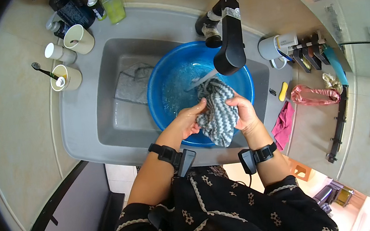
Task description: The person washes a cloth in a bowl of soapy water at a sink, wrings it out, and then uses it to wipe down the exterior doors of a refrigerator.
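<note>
Cloth: striped grey cloth [216, 111] bunched between both hands, over the blue basin's [158, 86] near rim.
Left hand [190, 120]: clamped on the cloth's left side.
Right hand [243, 113]: clamped on its right side.

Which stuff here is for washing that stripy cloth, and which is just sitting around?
In use:
left hand and right hand, both gripping the striped cloth
blue basin of water
black tap, running

Just lying about:
cups
toothbrush
green soap bottle
white mug
pink cloth
</note>
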`<state>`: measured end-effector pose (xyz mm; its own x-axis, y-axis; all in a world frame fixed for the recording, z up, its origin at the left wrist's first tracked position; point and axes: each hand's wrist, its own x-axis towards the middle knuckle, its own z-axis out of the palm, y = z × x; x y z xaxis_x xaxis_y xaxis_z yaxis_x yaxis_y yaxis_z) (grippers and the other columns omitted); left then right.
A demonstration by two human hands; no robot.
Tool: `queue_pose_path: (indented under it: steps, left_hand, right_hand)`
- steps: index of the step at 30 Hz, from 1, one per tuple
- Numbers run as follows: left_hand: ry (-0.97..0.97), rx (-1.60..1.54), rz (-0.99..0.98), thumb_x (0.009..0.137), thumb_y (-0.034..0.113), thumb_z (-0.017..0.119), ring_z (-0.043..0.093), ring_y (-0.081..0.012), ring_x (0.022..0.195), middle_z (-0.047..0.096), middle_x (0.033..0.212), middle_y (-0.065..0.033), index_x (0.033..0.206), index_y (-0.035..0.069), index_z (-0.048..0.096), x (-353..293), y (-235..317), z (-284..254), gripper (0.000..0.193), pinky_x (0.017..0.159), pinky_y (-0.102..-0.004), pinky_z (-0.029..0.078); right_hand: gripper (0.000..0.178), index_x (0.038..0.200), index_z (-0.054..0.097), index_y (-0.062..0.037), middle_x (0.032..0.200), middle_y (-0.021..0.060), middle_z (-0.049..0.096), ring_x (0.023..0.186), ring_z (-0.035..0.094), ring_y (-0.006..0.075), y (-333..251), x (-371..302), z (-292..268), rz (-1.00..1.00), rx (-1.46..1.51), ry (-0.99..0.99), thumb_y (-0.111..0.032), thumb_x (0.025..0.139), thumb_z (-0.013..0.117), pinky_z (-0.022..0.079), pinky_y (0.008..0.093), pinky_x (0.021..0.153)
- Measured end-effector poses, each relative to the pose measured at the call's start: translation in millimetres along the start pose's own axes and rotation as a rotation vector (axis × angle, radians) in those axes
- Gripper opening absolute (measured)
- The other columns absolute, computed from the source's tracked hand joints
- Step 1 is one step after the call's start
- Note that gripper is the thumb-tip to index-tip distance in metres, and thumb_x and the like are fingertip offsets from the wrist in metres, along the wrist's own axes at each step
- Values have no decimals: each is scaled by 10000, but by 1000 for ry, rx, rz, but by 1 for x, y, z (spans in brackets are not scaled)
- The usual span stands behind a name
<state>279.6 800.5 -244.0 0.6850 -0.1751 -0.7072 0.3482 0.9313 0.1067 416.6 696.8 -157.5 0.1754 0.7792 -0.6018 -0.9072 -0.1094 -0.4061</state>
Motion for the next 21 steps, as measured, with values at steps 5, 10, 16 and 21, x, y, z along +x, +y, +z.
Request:
queue_pose_path:
  steps: [5, 10, 16, 21]
  left_hand:
    - [0, 438, 218, 834, 369, 611, 428, -75, 695, 531, 806, 16, 998, 66, 589, -13, 3, 7, 345, 625, -229, 323]
    - [27, 525, 697, 827, 143, 630, 463, -68, 751, 531, 817, 14, 888, 58, 556, -50, 26, -14, 128, 673, -211, 389]
    - [89, 516, 865, 811, 70, 637, 464, -64, 737, 513, 817, 13, 837, 62, 516, -100, 42, -1, 124, 682, -192, 385]
    - [208, 617, 574, 833, 116, 610, 512, -86, 789, 532, 844, -19, 972, 28, 536, -89, 42, -9, 181, 655, -238, 448]
  right_hand:
    - [544, 1177, 450, 45, 1127, 166, 550, 1032, 538, 268, -6, -20, -1, -175, -185, -66, 1, 642, 544, 395, 358, 931]
    - [266, 981, 517, -38, 990, 84, 591, 916, 548, 188, -15, -49, -25, -290, -430, -113, -76, 732, 599, 393, 306, 833]
    - [150, 850, 490, -109, 926, 24, 565, 880, 521, 137, -23, -50, -24, -653, -483, 237, -55, 779, 610, 366, 292, 829]
    - [201, 898, 570, -54, 1014, 49, 548, 932, 498, 143, -3, -30, -52, -231, -852, 330, -51, 715, 654, 391, 259, 794]
